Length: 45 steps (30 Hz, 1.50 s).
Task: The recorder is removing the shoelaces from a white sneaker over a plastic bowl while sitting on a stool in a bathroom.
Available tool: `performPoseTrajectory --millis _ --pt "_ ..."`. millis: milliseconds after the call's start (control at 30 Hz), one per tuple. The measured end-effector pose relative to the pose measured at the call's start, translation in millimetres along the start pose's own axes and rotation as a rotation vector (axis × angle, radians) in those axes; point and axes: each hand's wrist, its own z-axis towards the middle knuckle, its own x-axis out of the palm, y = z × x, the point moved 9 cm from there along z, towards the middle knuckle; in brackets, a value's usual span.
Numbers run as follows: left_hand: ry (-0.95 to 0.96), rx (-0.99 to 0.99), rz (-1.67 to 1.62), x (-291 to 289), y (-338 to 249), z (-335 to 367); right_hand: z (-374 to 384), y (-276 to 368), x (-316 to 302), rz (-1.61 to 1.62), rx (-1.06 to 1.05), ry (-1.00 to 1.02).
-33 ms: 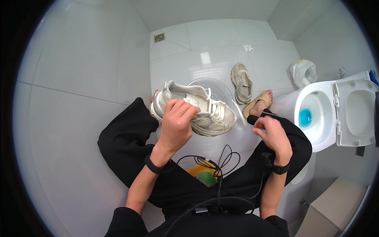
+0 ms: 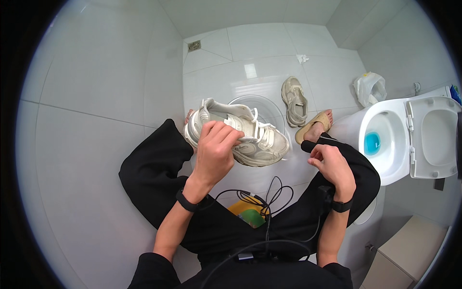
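Note:
My left hand [image 2: 215,149] is closed on the near side of a pale beige and white sneaker [image 2: 262,151], gripping its collar edge. The sneaker is held up over a clear round basin [image 2: 262,103], toe to the right, its opening and white laces showing. To the right of the toe, my right hand [image 2: 333,168] hangs above my right knee, apart from the sneaker. Its fingers are curled inward and nothing shows in them. A matching sneaker [image 2: 294,103] stands on the floor beyond, beside my sandaled right foot [image 2: 315,127].
At the right is a toilet [image 2: 382,139] with its lid up and blue water, a white plastic bag [image 2: 370,89] beside it. Black cables [image 2: 267,202] lie across my lap over a yellow and green item [image 2: 248,212]. A floor drain [image 2: 194,45] sits at the far left.
A loose white lace that hung blurred between the toe and my right hand has dropped against the sneaker. My right hand has shifted slightly; the left still grips the sneaker.

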Motion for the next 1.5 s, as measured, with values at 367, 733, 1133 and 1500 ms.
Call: performPoseTrajectory --millis 367,733,1133,1500 --pt "0.158 0.161 -0.004 38.3 -39.7 -16.3 4.2 61.3 54.0 0.098 -0.13 0.046" --pt "0.18 0.051 -0.013 35.4 -20.0 -9.6 6.1 53.0 26.9 0.545 -0.084 0.16" --pt "0.181 -0.097 -0.157 22.4 -17.8 3.8 -12.3 97.1 29.9 0.237 -0.368 -0.199" --pt "0.303 0.001 0.026 56.2 6.7 -24.4 -21.6 114.6 18.7 0.029 -0.601 -0.242"
